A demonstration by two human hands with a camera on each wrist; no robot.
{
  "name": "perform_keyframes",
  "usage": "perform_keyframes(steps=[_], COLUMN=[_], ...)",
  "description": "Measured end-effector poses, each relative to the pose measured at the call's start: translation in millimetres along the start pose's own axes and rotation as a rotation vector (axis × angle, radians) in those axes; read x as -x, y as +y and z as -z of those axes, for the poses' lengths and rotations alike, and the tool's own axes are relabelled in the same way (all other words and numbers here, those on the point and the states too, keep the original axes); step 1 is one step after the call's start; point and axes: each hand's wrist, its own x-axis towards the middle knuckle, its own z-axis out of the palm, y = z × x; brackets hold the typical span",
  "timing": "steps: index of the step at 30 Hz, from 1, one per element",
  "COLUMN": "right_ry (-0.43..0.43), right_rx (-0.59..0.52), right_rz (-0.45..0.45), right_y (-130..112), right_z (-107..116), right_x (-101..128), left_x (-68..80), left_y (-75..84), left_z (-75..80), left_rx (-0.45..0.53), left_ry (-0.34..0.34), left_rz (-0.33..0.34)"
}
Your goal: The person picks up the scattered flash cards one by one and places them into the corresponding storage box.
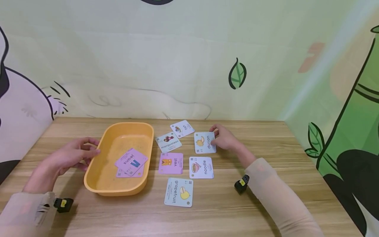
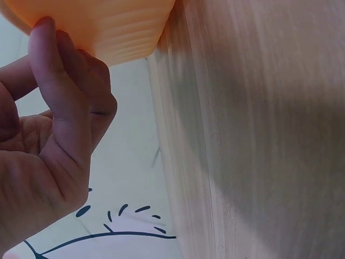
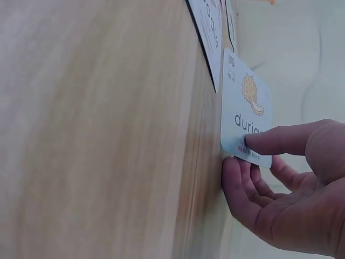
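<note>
My right hand pinches the right edge of the "durian" card. In the right wrist view that card is tipped up off the wood, thumb on its face and fingers underneath. My left hand rests against the left rim of the orange tray, fingers loosely curled; the left wrist view shows its fingertips touching the tray wall. A purple "jeans" card lies in the tray on top of another purple card.
Loose cards lie on the wooden table: "fish", "mangosteen", "vest", "noodle" and "grapefruit". A painted wall stands right behind the table's far edge.
</note>
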Motion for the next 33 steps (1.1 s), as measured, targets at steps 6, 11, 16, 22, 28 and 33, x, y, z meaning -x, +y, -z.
perform_keyframes(steps=[6, 11, 16, 22, 28, 33], right_ry=[-0.017, -0.032, -0.058, -0.091, -0.125, -0.148], right_rx=[-0.076, -0.102, -0.165, -0.238, -0.28, -0.309], right_rz=[-0.009, 0.0, -0.004, -0.027, -0.037, -0.026], right_y=[1.2, 0.0, -1.1, -3.3, -5.7, -9.2], right_z=[0.3, 0.6, 1.3, 3.8, 4.4, 3.6], right_x=[0.5, 2.0, 2.0, 1.6, 1.9, 2.6], left_x=[0.1, 0.1, -0.2, 0.2, -1.0, -0.8], left_y=[0.0, 0.6, 0.6, -0.4, -0.4, -0.3], left_z=[0.1, -0.1, 0.1, 0.7, 0.6, 0.0], left_rx=[0.0, 0.002, 0.005, 0.004, 0.008, 0.005], left_ry=[-0.002, -0.002, -0.003, -0.004, -0.001, -0.003], left_rz=[-0.001, 0.008, 0.007, 0.007, 0.013, 0.003])
